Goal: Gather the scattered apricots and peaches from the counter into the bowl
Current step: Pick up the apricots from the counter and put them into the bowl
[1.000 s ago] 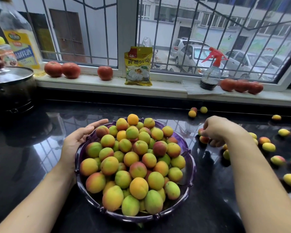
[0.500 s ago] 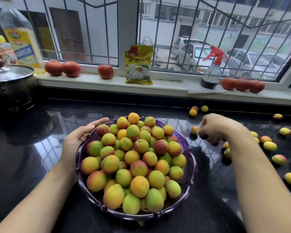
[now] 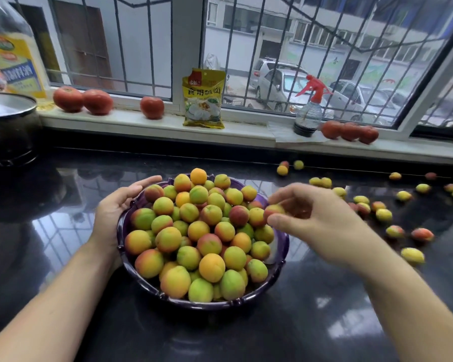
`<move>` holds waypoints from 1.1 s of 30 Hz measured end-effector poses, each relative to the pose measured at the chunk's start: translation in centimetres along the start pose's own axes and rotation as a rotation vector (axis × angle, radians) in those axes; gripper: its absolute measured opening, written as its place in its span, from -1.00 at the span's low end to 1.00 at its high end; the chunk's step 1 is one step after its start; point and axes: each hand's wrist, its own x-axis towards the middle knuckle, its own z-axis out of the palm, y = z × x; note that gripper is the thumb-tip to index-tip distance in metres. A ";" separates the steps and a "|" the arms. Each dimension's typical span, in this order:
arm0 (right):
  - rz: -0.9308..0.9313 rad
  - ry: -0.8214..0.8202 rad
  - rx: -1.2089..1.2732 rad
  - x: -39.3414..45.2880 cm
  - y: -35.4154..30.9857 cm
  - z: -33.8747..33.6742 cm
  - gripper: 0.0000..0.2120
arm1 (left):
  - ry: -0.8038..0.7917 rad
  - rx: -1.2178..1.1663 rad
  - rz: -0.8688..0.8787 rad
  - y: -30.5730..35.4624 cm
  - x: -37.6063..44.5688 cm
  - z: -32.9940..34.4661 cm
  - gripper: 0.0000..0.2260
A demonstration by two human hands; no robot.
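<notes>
A purple bowl (image 3: 283,246) heaped with several apricots and peaches (image 3: 199,231) stands on the black counter. My left hand (image 3: 115,210) cups the bowl's left rim with relaxed fingers. My right hand (image 3: 314,218) hovers over the bowl's right edge, its fingers curled round a reddish-yellow fruit (image 3: 272,210) at the fingertips. Several loose fruits (image 3: 383,214) lie scattered on the counter to the right, and a few more (image 3: 283,169) sit near the back.
A dark pot with a lid (image 3: 8,126) stands at the far left. Along the window sill sit tomatoes (image 3: 68,99), a yellow packet (image 3: 203,99), a red-topped spray bottle (image 3: 307,113) and an oil bottle (image 3: 13,58).
My right hand picked up a fruit from the counter to the right and moved left with it to the bowl's right edge. My left hand stayed on the rim.
</notes>
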 end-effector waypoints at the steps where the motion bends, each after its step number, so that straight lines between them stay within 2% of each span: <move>1: 0.019 0.054 -0.025 -1.1 0.6 1.1 -0.78 | 0.001 -0.001 0.000 0.0 -0.1 0.1 -0.56; 5: 0.045 0.271 -0.146 -2.9 1.6 4.5 -0.75 | 0.003 -0.002 0.007 -0.1 -0.5 0.4 -0.57; 9: 0.046 0.371 -0.229 -2.6 1.3 6.0 -0.75 | 0.014 -0.006 0.014 0.1 -1.1 0.7 -0.57; 13: 0.086 0.325 -0.204 -2.1 1.1 6.1 -0.73 | 0.017 -0.015 0.010 0.0 -1.1 0.6 -0.58; 16: 0.049 0.306 -0.194 -2.2 1.8 5.7 -0.77 | 0.013 -0.007 0.014 -0.1 -1.1 0.6 -0.58; 19: 0.045 0.466 0.018 -1.6 3.4 3.7 -0.92 | 0.011 -0.005 0.022 -0.1 -0.9 0.4 -0.59; 21: 0.123 0.531 -0.018 0.6 5.9 2.2 -0.92 | 0.008 -0.003 0.024 -0.2 -0.8 0.3 -0.59; 23: 0.225 0.463 -0.153 4.1 9.3 1.4 -0.96 | 0.004 0.001 0.018 -0.2 -0.7 0.2 -0.58; 26: 0.314 0.296 -0.284 9.3 12.2 1.7 -0.69 | 0.008 0.011 0.009 -0.1 -0.3 0.1 -0.58; 28: 0.313 0.242 -0.371 12.0 12.8 2.6 -0.54 | 0.010 0.016 0.008 -0.1 -0.2 -0.1 -0.58; 30: 0.291 0.241 -0.490 13.5 13.5 3.6 -0.53 | 0.007 0.015 0.011 -0.2 -0.1 -0.2 -0.58; 33: 0.229 0.369 -0.614 13.4 14.1 4.7 -0.64 | 0.005 0.021 0.016 -0.2 0.2 -0.3 -0.58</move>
